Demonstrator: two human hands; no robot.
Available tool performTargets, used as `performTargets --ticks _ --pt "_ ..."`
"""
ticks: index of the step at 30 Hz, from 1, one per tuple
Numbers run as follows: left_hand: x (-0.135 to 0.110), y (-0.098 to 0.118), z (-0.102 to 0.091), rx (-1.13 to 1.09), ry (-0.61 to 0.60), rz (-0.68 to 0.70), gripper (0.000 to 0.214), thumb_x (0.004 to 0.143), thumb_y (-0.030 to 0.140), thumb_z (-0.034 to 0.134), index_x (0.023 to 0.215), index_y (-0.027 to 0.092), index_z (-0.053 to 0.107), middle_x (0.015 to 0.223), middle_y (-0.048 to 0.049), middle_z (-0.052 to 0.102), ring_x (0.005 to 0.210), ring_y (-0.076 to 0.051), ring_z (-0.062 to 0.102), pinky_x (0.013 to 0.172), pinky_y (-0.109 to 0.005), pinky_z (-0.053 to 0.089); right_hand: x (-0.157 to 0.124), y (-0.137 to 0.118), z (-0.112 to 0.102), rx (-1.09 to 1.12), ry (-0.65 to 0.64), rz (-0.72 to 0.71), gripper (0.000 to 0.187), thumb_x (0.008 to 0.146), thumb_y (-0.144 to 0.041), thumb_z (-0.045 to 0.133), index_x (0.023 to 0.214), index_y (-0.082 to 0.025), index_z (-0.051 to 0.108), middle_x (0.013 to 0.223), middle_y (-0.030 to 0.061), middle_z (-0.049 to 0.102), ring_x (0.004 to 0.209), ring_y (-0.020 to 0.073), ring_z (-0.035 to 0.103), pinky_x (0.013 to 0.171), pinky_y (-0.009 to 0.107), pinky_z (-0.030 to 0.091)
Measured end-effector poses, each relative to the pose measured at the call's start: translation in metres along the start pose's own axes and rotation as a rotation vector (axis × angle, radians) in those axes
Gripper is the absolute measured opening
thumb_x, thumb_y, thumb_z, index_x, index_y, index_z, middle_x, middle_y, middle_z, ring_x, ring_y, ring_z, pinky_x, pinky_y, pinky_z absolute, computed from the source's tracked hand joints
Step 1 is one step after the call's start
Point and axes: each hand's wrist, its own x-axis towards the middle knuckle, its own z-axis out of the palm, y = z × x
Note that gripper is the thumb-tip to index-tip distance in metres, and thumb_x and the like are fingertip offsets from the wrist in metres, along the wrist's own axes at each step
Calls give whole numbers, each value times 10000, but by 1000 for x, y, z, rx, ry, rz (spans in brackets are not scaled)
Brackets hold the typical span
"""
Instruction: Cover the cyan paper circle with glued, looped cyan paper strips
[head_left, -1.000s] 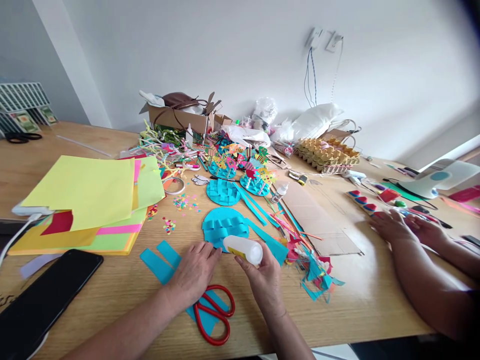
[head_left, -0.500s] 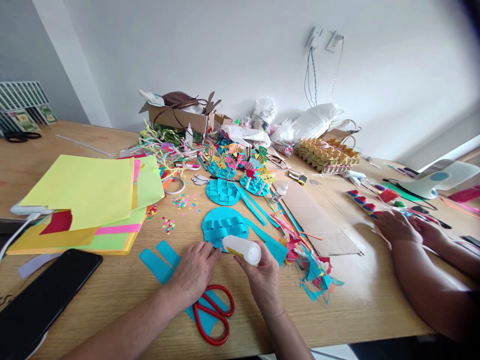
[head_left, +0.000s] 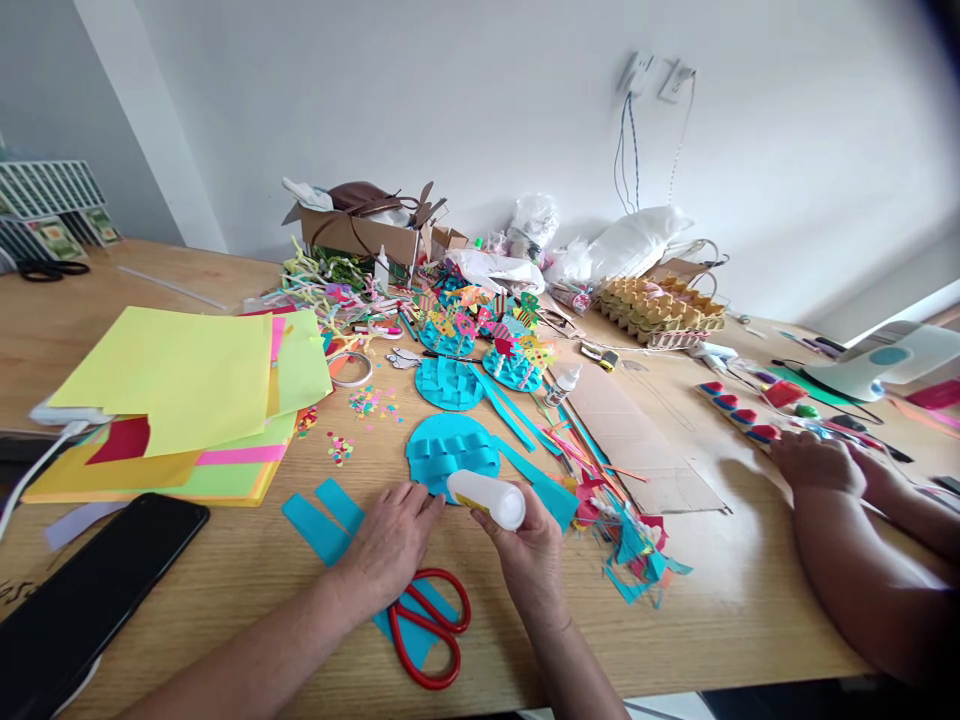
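Observation:
My right hand (head_left: pixel 529 555) is wrapped round a white glue bottle (head_left: pixel 491 500), tilted with its base toward me and its front end over the lower edge of a blue paper disc (head_left: pixel 450 440). Raised, curled blue strips run across this disc. My left hand (head_left: pixel 394 540) has its fingers bent and close together at the disc's lower left edge, holding it; the fingertips are partly hidden. Under and beside that hand are flat blue paper strips (head_left: pixel 319 530). Red-handled scissors (head_left: pixel 427 625) lie on the strips near my left wrist.
Yellow sheets (head_left: pixel 172 370) and a black phone (head_left: pixel 105 600) lie left. Another woven blue disc (head_left: pixel 450 383) and decorated discs (head_left: pixel 514 365) stand behind. Paper scraps (head_left: pixel 634 550), cardboard (head_left: pixel 637 430) and a small bottle (head_left: pixel 562 385) are right. A co-worker's hands (head_left: pixel 817 465) work far right.
The view has shifted slightly. My hands and the glue bottle keep nearly the same place over the disc. The co-worker's hand has moved a little to the right.

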Motion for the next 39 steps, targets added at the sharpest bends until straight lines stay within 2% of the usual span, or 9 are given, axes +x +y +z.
performTargets --ticks 16,24,34,39 --pt "0 -1 0 3 3 10 364 848 116 425 1204 189 452 961 -54 527 871 -221 448 743 -358 408 1 -4 1 29 -4 2 171 686 -278 651 817 -186 591 722 -1 619 631 146 531 569 240 429" --pt "0 -1 0 -1 -2 10 346 861 127 407 1197 194 459 971 -55 531 882 -219 451 760 -362 410 0 -9 -2 61 34 18 188 673 -292 663 821 -192 602 733 2 635 641 155 542 588 250 445" --pt "0 -1 1 7 4 12 342 856 129 417 1189 186 469 955 -58 531 868 -222 451 741 -361 414 -1 5 4 64 12 14 213 683 -286 658 872 -195 623 775 15 647 672 160 552 610 254 453" --pt "0 -2 2 0 1 10 367 848 129 429 1208 196 450 972 -55 528 883 -220 448 756 -359 411 -1 -3 1 53 17 7 198 676 -292 661 842 -189 630 734 9 646 635 151 549 573 243 447"
